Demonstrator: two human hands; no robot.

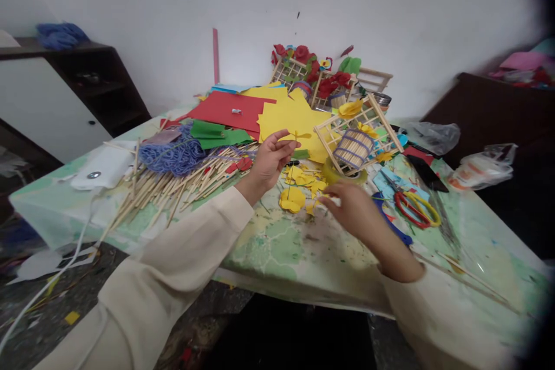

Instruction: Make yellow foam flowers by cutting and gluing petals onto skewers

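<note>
At the frame's centre, the left hand (272, 157) pinches a thin-stemmed yellow paper piece (302, 135), seemingly unfinished; loose yellow petals (292, 200) below remain unused. Right of centre, a yellow flower (350, 108) already sits on the stick lattice (385, 124). The right hand (349, 203) blurs; I cannot tell its grip.

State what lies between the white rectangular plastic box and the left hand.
The head view shows tangled purple-blue yarn, pale wooden sticks, and small red scraps nearest the left hand.
</note>
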